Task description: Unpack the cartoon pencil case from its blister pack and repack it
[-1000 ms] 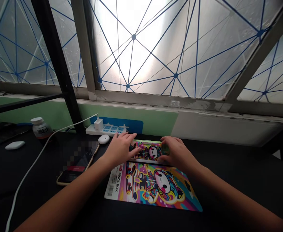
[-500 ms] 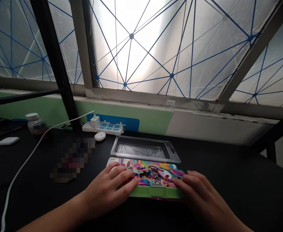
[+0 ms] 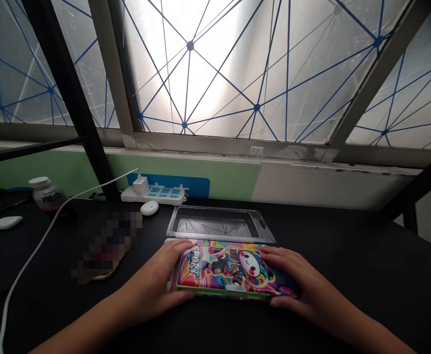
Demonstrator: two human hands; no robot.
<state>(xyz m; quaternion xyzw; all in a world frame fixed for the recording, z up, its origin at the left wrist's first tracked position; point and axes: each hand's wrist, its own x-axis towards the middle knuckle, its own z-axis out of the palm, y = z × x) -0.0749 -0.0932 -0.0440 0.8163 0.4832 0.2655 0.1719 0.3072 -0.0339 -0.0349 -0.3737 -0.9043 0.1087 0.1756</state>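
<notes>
A brightly printed pencil box with a cartoon panda-like figure and the word "SPORT" lies on the black table in front of me. My left hand grips its left end, and my right hand grips its right end. A sliver of the printed card shows under the box's left side, and the rest is hidden. Just behind the box sits an empty clear plastic blister tray, nearly touching it.
Along the back of the black table are a white power strip with a charger and a white oval case. Further left are a white-capped bottle, a white cable, another white case and a pixelated patch.
The box has turned, so its green edge no longer faces me and its printed "SPORT" face shows. My hands have moved from its near edge to its two ends.
</notes>
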